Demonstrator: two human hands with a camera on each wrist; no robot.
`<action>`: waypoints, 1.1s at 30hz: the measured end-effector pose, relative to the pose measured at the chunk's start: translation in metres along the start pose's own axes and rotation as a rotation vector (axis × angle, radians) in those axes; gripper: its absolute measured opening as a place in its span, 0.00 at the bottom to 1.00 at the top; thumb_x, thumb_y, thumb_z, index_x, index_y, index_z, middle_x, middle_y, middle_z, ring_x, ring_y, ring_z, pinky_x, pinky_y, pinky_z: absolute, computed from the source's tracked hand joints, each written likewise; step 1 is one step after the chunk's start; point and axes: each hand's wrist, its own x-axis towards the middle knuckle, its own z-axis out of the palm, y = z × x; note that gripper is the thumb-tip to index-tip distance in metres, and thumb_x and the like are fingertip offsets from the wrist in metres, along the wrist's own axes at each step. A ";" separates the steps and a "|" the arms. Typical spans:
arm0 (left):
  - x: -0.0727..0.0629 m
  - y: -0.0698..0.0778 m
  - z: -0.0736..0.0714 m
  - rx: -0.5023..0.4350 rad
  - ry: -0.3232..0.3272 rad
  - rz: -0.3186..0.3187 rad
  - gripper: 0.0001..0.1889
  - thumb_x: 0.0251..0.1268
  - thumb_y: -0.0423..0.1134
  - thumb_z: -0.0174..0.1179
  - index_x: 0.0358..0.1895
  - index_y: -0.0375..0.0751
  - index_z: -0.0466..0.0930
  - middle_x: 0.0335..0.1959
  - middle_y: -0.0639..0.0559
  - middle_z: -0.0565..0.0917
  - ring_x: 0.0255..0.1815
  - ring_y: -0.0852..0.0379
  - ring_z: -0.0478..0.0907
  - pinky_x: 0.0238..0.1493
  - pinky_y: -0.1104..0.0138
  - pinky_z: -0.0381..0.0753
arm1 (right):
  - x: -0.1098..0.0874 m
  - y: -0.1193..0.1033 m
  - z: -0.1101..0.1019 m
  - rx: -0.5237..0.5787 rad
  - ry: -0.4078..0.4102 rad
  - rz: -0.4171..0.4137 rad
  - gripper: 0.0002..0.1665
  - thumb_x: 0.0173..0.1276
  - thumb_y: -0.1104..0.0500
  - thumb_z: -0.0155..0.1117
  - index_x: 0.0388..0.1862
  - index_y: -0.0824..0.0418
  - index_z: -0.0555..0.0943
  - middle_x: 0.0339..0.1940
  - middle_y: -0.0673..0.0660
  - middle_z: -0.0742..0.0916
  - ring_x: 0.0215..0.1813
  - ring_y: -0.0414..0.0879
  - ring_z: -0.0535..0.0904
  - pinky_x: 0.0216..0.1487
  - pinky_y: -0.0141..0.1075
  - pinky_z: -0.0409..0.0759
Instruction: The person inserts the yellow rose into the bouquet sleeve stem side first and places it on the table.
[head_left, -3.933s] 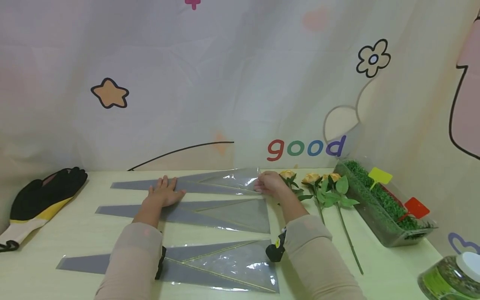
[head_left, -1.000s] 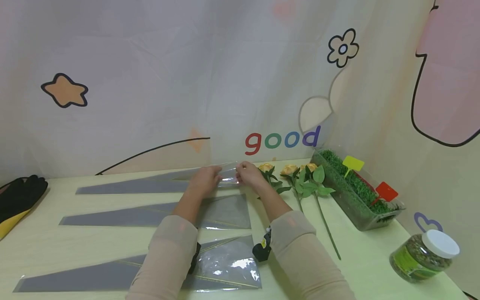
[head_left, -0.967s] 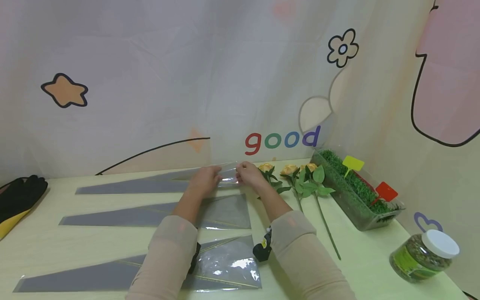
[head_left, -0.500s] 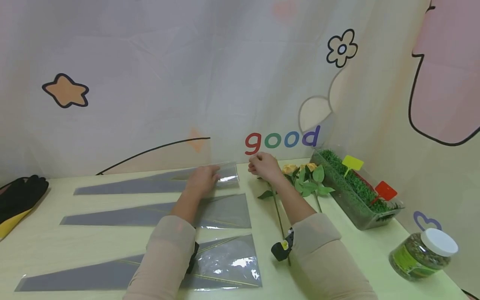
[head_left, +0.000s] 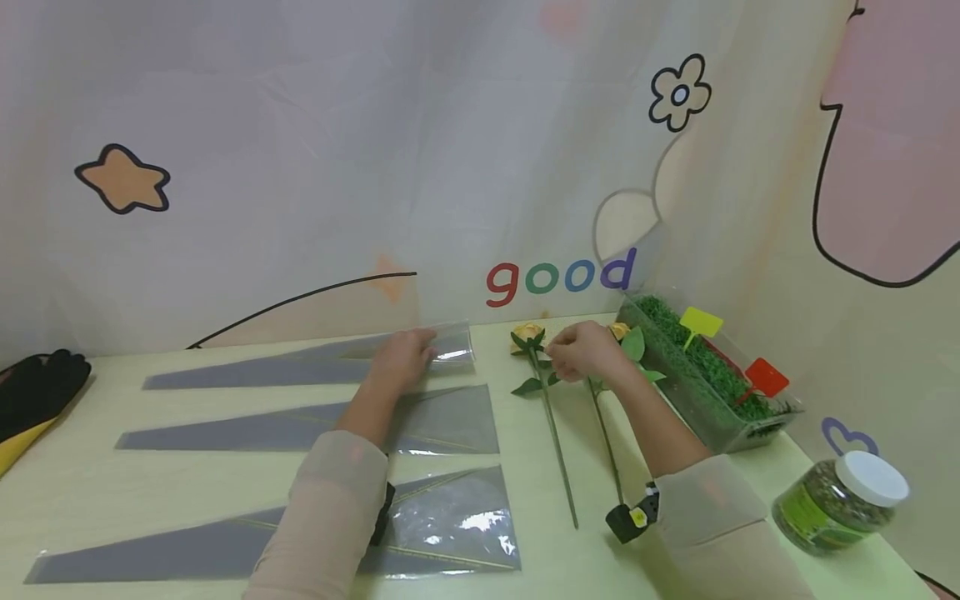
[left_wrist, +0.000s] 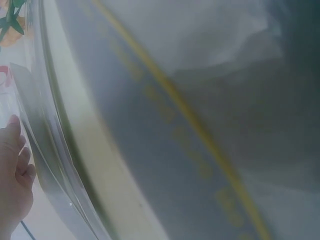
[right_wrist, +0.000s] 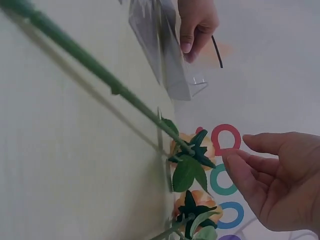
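Observation:
Three grey-and-clear tapered flower sleeves lie one behind another: the far sleeve [head_left: 300,365], the middle sleeve [head_left: 450,421] and the near sleeve [head_left: 457,521]. My left hand [head_left: 402,360] holds the wide right end of the far sleeve, its thumb and curled fingers at the film's edge in the right wrist view. My right hand [head_left: 588,352] is over the yellow roses, thumb and fingertips slightly apart with nothing between them, as the right wrist view [right_wrist: 280,175] shows. One rose [head_left: 528,337] lies left of it; my right hand partly hides the others.
A clear trough of artificial grass [head_left: 697,367] with a yellow tag [head_left: 701,322] and a red tag [head_left: 767,377] stands at right. Nearer is a white-lidded jar [head_left: 836,504]. A black-and-yellow glove [head_left: 41,400] lies at far left. A printed curtain [head_left: 315,167] hangs behind the table.
My right hand has let go of the far sleeve's opening and moved right over the roses, uncovering the leftmost one. My left hand has stayed at the sleeve.

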 end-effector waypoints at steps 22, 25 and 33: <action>-0.005 0.003 -0.005 0.003 -0.027 -0.019 0.21 0.68 0.40 0.54 0.61 0.38 0.71 0.59 0.42 0.74 0.59 0.43 0.70 0.58 0.53 0.69 | -0.012 0.030 0.028 -0.024 -0.122 0.069 0.12 0.59 0.61 0.66 0.23 0.71 0.83 0.14 0.55 0.82 0.19 0.44 0.80 0.26 0.37 0.81; -0.005 0.004 -0.007 -0.009 -0.031 -0.025 0.21 0.68 0.40 0.53 0.62 0.38 0.70 0.59 0.42 0.74 0.60 0.43 0.70 0.58 0.52 0.69 | -0.011 0.029 0.029 -0.019 -0.113 0.088 0.14 0.58 0.61 0.68 0.19 0.70 0.82 0.13 0.55 0.81 0.18 0.44 0.79 0.26 0.36 0.81; -0.005 0.004 -0.008 -0.009 -0.029 -0.027 0.21 0.68 0.40 0.53 0.62 0.38 0.71 0.58 0.41 0.74 0.59 0.42 0.69 0.59 0.53 0.67 | -0.011 0.027 0.030 -0.005 -0.125 0.113 0.12 0.59 0.63 0.66 0.23 0.71 0.82 0.13 0.55 0.82 0.17 0.42 0.79 0.26 0.35 0.81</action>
